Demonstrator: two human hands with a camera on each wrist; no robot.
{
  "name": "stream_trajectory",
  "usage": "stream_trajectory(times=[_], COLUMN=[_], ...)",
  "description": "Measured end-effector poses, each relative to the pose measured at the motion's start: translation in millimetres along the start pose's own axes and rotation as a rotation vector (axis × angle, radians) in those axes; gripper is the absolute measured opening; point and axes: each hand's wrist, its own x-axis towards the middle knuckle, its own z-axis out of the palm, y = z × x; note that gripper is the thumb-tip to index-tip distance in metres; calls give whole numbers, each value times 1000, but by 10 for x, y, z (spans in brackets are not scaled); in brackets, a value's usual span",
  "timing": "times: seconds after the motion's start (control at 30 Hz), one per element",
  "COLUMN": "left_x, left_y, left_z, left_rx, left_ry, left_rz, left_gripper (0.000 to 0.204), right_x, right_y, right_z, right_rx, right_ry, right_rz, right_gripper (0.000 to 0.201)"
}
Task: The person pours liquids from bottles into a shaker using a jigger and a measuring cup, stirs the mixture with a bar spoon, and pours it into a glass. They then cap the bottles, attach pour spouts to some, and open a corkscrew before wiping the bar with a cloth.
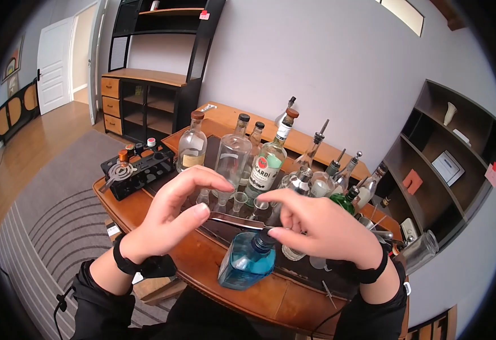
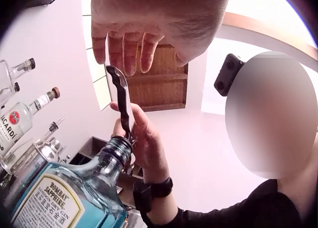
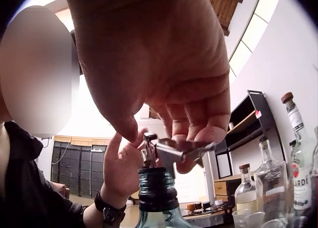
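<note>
A blue Bombay Sapphire gin bottle (image 1: 247, 262) stands uncapped near the table's front edge. At its mouth sits a waiter's corkscrew (image 1: 236, 220) with a wavy dark handle (image 2: 120, 91), reaching out to the left past the neck (image 3: 157, 190). My left hand (image 1: 174, 212) hovers by the handle's free end, fingers spread and thumb apart from them. Close around the corkscrew's bottle end is my right hand (image 1: 321, 226), index finger stretched out over it and thumb tip right at the neck. Thumb and fingers stand apart in the right wrist view.
Behind the hands stand a Bacardi bottle (image 1: 266, 170), a clear square bottle (image 1: 234, 156), a metal shaker (image 1: 300, 180) and several small glasses (image 1: 239, 201). A black caddy (image 1: 137, 170) is at the left edge, a tall glass (image 1: 420, 252) at the right.
</note>
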Motion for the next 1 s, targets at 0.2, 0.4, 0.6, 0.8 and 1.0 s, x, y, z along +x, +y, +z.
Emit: stream_trajectory(times=[0.2,0.4,0.6,0.8,1.0], left_x=[45,45,44,28,93], left_y=[68,178,177,-4,-6], left_z=[-57,117,393,389,242], left_rx=[109,211,150,436,400], left_ry=[-267,-413,-519,-29,-219], left_rz=[-297,16,170,153,30], left_gripper=[29,25,30,24,23], right_x=[-165,-166,-117,-103,-60], right_y=[161,186,25,-76,-8], right_z=[38,115,114,65,5], right_rx=[-114,-108,-68,48,-99], right_ry=[134,192,124,28,40], right_rz=[-177,-188,-89,-16,-169], right_gripper=[19,19,28,44,33])
